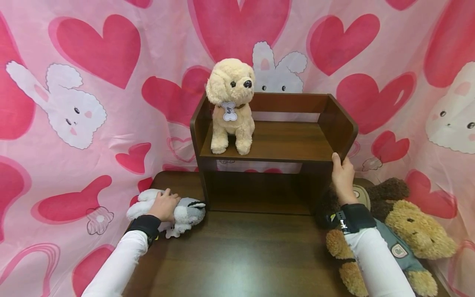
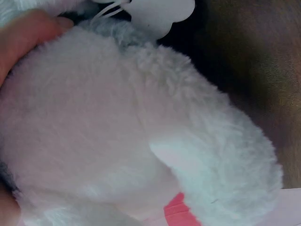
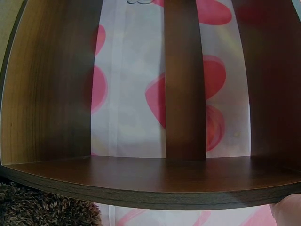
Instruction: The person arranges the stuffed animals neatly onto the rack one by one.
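Observation:
My left hand grips a grey-and-white plush dog that lies on its side at the left of the desk, its head toward the shelf. In the left wrist view, fingers wrap the pale furry body, and a white tag hangs near its neck. On the right, my right hand holds the side panel of the brown two-tier shelf, thumb at the front edge. A thumb tip shows at that edge in the right wrist view. On the upper tier sits a cream plush dog with a bone-shaped tag.
Right of the shelf, a tan teddy bear in a grey-green outfit lies beside a dark brown plush, partly behind my right arm. The brown desk top stretches in front of the shelf. Pink heart-and-rabbit cloth hangs behind and at both sides.

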Action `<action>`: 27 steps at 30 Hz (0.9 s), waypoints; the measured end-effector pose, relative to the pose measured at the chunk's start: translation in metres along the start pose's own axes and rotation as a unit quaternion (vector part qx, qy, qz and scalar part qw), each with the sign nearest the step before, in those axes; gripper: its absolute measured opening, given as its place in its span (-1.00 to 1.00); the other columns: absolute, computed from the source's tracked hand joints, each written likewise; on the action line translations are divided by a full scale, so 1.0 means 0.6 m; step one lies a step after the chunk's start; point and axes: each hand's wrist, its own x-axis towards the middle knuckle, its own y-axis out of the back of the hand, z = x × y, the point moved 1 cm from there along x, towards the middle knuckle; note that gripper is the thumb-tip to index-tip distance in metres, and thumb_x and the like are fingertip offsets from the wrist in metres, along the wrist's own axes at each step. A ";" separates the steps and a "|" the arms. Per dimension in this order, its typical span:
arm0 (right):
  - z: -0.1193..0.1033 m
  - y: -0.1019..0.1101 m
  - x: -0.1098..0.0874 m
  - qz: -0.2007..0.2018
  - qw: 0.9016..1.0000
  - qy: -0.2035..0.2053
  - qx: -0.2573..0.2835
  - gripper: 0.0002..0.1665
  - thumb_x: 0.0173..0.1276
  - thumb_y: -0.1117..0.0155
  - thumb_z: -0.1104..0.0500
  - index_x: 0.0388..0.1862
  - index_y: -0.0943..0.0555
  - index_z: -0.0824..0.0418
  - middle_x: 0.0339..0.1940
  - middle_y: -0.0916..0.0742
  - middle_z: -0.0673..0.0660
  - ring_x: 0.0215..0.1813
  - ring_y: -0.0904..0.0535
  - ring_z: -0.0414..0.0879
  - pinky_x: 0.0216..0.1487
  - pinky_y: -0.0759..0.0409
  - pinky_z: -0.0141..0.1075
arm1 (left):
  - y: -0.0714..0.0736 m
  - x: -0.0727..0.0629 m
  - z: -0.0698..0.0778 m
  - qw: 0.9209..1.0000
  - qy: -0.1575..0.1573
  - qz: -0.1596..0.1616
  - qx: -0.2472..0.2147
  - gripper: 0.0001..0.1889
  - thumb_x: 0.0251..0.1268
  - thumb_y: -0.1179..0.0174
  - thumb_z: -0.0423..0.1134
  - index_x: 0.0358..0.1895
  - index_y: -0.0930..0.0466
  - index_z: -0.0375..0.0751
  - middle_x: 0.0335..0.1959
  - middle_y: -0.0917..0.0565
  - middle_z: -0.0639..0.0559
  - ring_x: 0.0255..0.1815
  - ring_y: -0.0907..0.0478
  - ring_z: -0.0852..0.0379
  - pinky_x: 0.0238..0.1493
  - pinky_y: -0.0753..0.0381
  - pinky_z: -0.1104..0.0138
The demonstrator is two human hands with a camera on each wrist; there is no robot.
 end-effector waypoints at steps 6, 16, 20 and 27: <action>0.001 0.001 0.000 0.004 1.000 0.008 -0.006 -0.44 0.43 0.23 -0.07 -0.06 -0.39 0.44 -0.11 -0.50 0.34 -0.10 -0.32 0.07 -0.05 -0.24 -0.06 | 0.009 -0.002 0.001 0.999 -0.006 -0.028 -0.017 -0.24 -0.66 -0.51 0.02 -0.14 -0.59 -0.31 -0.12 -0.60 -0.14 -0.14 -0.31 -0.15 -0.33 -0.27 0.03; 0.000 0.001 0.000 0.002 1.000 0.008 -0.004 -0.44 0.43 0.22 -0.06 -0.06 -0.39 0.44 -0.09 -0.50 0.36 -0.07 -0.32 0.11 -0.02 -0.23 -0.02 | 0.028 0.002 0.010 0.997 -0.011 -0.044 -0.057 -0.26 -0.65 -0.53 -0.01 -0.16 -0.61 -0.33 -0.12 -0.62 -0.12 -0.13 -0.30 -0.14 -0.29 -0.27 0.04; -0.002 0.001 -0.001 0.002 1.000 0.009 -0.002 -0.44 0.43 0.22 -0.06 -0.06 -0.39 0.44 -0.09 -0.50 0.36 -0.07 -0.33 0.10 -0.02 -0.23 -0.02 | 0.033 0.003 0.013 0.997 -0.017 -0.038 -0.062 -0.26 -0.68 -0.52 -0.01 -0.18 -0.61 -0.31 -0.16 -0.62 -0.09 -0.14 -0.31 -0.12 -0.32 -0.27 0.06; -0.002 0.001 -0.002 0.001 1.000 0.002 -0.005 -0.44 0.43 0.23 -0.08 -0.06 -0.39 0.43 -0.15 -0.48 0.32 -0.13 -0.29 0.05 -0.09 -0.22 -0.09 | 0.044 0.007 0.021 0.995 -0.025 -0.047 -0.083 -0.25 -0.67 -0.53 -0.06 -0.16 -0.59 -0.35 -0.14 -0.61 -0.13 -0.14 -0.31 -0.12 -0.34 -0.29 0.06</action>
